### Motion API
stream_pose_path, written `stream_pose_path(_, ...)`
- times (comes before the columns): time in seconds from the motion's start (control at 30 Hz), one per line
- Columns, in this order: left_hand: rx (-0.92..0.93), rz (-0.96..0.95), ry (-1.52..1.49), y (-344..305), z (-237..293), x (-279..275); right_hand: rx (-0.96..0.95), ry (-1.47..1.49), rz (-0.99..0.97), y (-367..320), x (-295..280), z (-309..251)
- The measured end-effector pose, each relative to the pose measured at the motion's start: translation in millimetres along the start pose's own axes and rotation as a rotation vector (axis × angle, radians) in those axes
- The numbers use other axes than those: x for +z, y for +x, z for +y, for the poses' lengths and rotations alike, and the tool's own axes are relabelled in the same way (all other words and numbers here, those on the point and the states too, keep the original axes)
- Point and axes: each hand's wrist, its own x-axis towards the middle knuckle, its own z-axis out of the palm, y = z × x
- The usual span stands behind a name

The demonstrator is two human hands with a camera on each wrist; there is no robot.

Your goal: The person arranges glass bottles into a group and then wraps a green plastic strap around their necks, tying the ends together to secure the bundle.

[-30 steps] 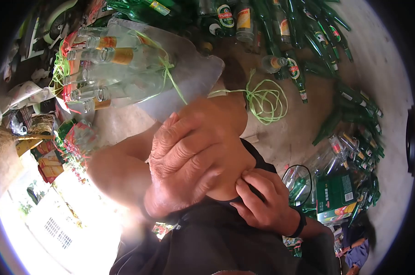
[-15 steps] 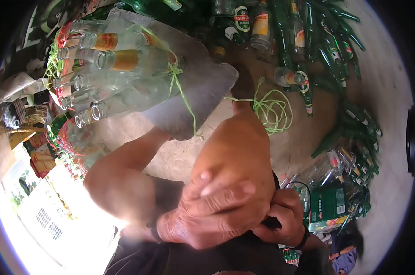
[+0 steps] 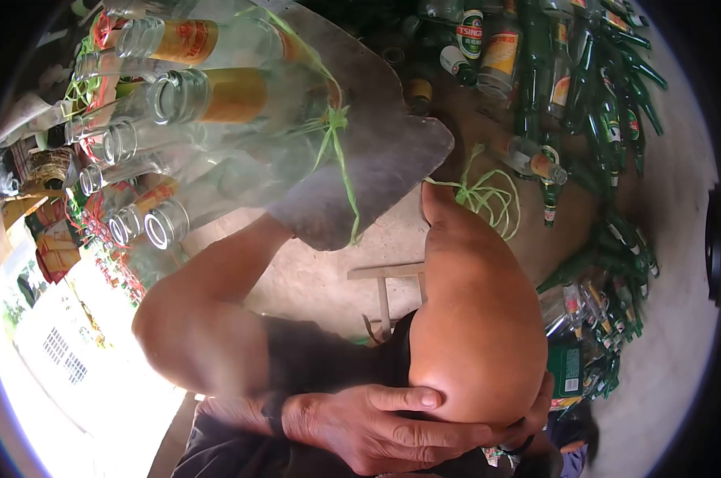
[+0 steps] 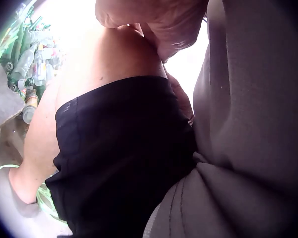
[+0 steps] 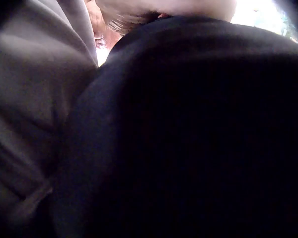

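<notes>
In the head view my left hand (image 3: 392, 426) rests on the bent right knee (image 3: 476, 374), thumb on top and fingers lying nearly straight along its near side. My right hand (image 3: 539, 406) lies against the outer side of that same knee, its fingers mostly hidden behind it. Dark shorts (image 4: 124, 144) cover the thigh in the left wrist view, with the left hand (image 4: 159, 22) at the knee above. Dark cloth (image 5: 188, 124) fills most of the right wrist view. Several clear glass bottles (image 3: 241, 92) lie bundled at upper left, tied with green twine (image 3: 334, 123), away from both hands.
A grey sheet (image 3: 384, 143) lies under the bottle bundle. Loose green twine (image 3: 492, 199) is coiled on the floor by the foot. A small wooden frame (image 3: 384, 275) stands between the legs. Many green bottles (image 3: 591, 95) are piled at the right, near a green carton (image 3: 567, 368).
My left hand has come down from in front of the right leg and settled on the knee. My right hand has shifted to the knee's outer side. The view has moved closer to the bottle bundle.
</notes>
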Motion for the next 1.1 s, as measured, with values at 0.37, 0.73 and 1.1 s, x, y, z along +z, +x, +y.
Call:
stream_pose_path(0.37, 0.111, -0.14, 0.135, 10.4, -32.6, -28.8, 0.155, -0.068, 0.166, -9.7, -4.4, 11.9)
stream_pose_path(0.73, 0.335, -0.143, 0.55, 19.4, -44.5, -27.0, 0.388, -0.104, 0.48, -38.1, 12.9, 63.7)
stream_pose_path(1.1, 0.284, -0.105, 0.475, 19.6, -5.7, 22.4, 0.479, -0.036, 0.551, -54.8, 22.8, 95.8)
